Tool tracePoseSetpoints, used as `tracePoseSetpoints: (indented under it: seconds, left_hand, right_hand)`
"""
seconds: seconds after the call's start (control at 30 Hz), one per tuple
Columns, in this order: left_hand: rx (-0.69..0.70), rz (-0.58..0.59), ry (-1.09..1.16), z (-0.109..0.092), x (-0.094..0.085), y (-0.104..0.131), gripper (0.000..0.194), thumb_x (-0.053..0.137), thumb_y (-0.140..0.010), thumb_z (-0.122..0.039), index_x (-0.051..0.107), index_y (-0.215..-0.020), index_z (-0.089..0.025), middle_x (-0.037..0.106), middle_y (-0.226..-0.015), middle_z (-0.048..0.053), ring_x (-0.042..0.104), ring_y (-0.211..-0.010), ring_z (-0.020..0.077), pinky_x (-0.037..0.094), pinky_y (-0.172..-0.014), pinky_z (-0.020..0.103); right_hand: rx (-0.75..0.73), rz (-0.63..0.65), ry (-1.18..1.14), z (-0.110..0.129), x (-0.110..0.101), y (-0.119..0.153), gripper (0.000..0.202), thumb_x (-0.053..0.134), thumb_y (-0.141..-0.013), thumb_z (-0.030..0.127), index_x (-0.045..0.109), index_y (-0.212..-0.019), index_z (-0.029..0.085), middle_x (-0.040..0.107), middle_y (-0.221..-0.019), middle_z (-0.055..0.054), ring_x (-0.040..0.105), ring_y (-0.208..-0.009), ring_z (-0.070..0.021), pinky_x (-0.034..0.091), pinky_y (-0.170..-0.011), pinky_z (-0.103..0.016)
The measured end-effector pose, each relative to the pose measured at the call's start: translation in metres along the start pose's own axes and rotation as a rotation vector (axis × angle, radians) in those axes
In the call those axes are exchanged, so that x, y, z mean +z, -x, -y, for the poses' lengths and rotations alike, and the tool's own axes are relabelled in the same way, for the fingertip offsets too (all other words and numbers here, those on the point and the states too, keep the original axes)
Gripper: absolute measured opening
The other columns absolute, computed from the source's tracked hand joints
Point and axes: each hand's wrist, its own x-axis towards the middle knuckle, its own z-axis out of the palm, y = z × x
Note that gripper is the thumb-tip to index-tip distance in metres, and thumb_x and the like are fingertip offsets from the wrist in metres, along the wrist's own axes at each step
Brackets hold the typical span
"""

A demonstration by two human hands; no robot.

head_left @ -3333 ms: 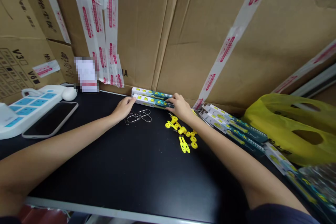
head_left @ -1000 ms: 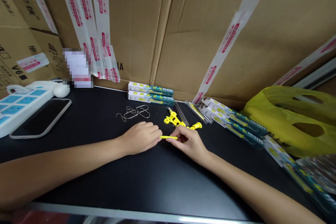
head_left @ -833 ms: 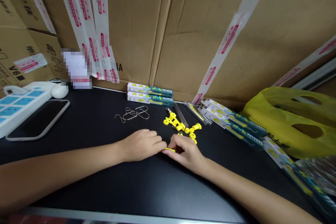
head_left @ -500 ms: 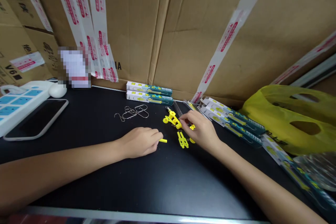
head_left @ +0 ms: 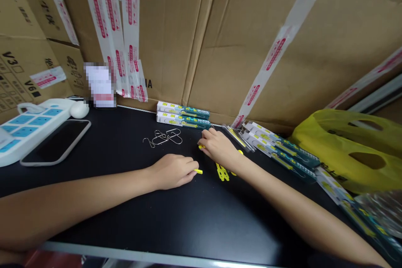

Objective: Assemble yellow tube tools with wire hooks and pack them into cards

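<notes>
Black counter: the black counter [head_left: 188, 228] ran bare along the front, with all the small parts lying farther back.
Left hand: the left hand [head_left: 174, 171] sat low over the counter, its thumb and forefinger pinching a slim yellow plastic strip [head_left: 198, 171], whose tip poked out toward the right.
Forked parts: the yellow forked parts [head_left: 222, 172] lay on the counter, between the strip and the right forearm.
Right hand: the right hand [head_left: 218, 146] reached beyond them with curled fingers; a small yellow part [head_left: 201, 146] showed at its fingertips, but whether it was gripped or only touched could not be told.
Picking step: the work in hand seemed to be sorting out a loose part with the right hand while the left kept hold of the strip.
Next pick: that appeared to call for a sure fingertip grip on a single part and a lift clear of its neighbours, without losing the left pinch.
Wire hooks: the metal wire hooks [head_left: 163, 137] lay tangled, left of the right hand.
Clear tubes: the clear plastic tubes [head_left: 240, 138] lay beyond the right wrist.
Spring-scale cartons: a pair of spring-scale cartons [head_left: 184, 120] stood before the cardboard wall [head_left: 163, 42].
</notes>
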Motion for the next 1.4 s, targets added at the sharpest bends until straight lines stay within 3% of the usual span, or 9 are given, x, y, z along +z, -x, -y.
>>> tracePoseSetpoints:
  seconds: [0.67,1.0,1.2,1.4]
  left_hand:
    - [-0.039,0.006,0.06,0.0,-0.002,-0.001,0.021,0.039,-0.093,-0.027,0.058,-0.087,-0.019,0.063,-0.078,-0.001,0.061,-0.072,0.0143,0.04,-0.063,0.024]
    - [-0.037,-0.005,0.079,0.001,-0.002,-0.001,0.021,0.039,-0.092,-0.027,0.057,-0.086,-0.019,0.063,-0.076,-0.001,0.061,-0.07,0.0142,0.04,-0.063,0.024]
    - [-0.025,-0.044,0.089,0.001,-0.002,0.0,0.021,0.039,-0.093,-0.026,0.057,-0.087,-0.019,0.063,-0.078,-0.001,0.061,-0.071,0.0134,0.041,-0.064,0.024]
    - [-0.029,-0.084,0.068,0.0,-0.003,0.0,0.021,0.038,-0.093,-0.026,0.056,-0.089,-0.018,0.063,-0.081,0.0,0.061,-0.073,0.0135,0.041,-0.064,0.024]
  right_hand:
    - [-0.057,0.08,0.051,-0.005,-0.01,0.003,0.021,0.06,-0.081,0.02,0.064,-0.101,0.016,0.058,-0.097,-0.01,0.051,-0.094,-0.0259,0.037,-0.071,-0.033]
    - [-0.048,0.094,0.084,-0.008,-0.014,-0.002,0.012,0.061,-0.079,0.02,0.062,-0.089,0.013,0.061,-0.094,-0.011,0.054,-0.092,-0.0263,0.037,-0.07,-0.033]
    - [0.077,-0.008,-0.205,0.002,-0.014,0.009,0.012,0.054,-0.08,0.023,0.053,-0.09,0.016,0.061,-0.08,-0.006,0.055,-0.075,-0.0189,0.037,-0.065,-0.028]
    - [0.114,0.084,-0.437,0.028,-0.009,0.044,0.011,0.053,-0.079,0.021,0.05,-0.088,0.018,0.058,-0.076,-0.003,0.056,-0.068,-0.016,0.037,-0.06,-0.025]
